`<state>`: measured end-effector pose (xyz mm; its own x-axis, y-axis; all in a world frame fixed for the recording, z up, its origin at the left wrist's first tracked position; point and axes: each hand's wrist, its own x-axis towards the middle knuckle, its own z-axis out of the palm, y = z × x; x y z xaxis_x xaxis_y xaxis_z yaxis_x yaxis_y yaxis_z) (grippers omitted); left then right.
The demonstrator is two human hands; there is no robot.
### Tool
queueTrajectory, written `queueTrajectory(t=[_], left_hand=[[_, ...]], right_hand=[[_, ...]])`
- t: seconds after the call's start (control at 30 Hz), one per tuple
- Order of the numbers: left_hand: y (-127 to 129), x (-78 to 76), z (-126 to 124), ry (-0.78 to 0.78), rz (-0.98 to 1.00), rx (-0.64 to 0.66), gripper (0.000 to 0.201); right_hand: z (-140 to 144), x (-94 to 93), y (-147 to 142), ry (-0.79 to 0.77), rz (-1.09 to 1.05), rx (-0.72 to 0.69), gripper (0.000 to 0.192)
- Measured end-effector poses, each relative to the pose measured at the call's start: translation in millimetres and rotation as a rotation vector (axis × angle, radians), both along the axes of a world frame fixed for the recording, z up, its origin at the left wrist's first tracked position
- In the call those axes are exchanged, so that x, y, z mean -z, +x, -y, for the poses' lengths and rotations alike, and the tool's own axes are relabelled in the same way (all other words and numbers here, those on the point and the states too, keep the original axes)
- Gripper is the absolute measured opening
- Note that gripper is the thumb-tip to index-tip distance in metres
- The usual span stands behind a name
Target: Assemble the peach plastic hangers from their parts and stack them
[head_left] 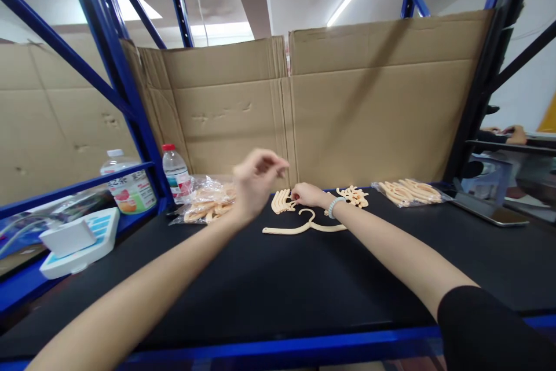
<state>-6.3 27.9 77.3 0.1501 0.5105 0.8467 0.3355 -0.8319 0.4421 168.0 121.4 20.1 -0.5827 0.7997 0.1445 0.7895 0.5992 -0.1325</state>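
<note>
My left hand (259,177) is raised above the table, blurred by motion. Its fingers curl in towards the thumb, and I cannot make out anything between them. Lower down, my right hand (308,194), with a pale bead bracelet (334,207) at the wrist, pinches at the edge of a row of beige curved hanger pieces (282,201); the fingertips partly hide what they grip. In front of it a beige clothes hanger (292,231) lies flat, hook away from me, its right end behind my forearm. More loose beige pieces (354,195) are heaped beyond my right wrist.
Clear plastic bags of beige hangers lie at left (207,209) and right (406,191) on the black table (269,296). Bottles (176,171) and a white power strip (82,243) are at left. Cardboard (369,116) closes the back between blue posts. Another person's hand (516,134) shows far right.
</note>
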Motion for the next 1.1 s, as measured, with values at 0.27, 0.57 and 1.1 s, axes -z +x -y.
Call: queueTrajectory(t=[0.27, 0.57, 1.1], left_hand=[[-37.6, 57.7, -57.1, -0.213, -0.684, -0.120, 0.019], [-52.2, 72.6, -62.0, -0.230, -0.807, -0.066, 0.021], [-35.7, 34.2, -24.5, -0.242, -0.366, -0.004, 0.018]], right_hand=[[-3.1, 5.7, 0.2, 0.033, -0.038, -0.001, 0.029], [0.5, 3.9, 20.1, 0.161, -0.481, 0.071, 0.013], [105.4, 5.6, 59.9, -0.374, -1.232, 0.201, 0.021]])
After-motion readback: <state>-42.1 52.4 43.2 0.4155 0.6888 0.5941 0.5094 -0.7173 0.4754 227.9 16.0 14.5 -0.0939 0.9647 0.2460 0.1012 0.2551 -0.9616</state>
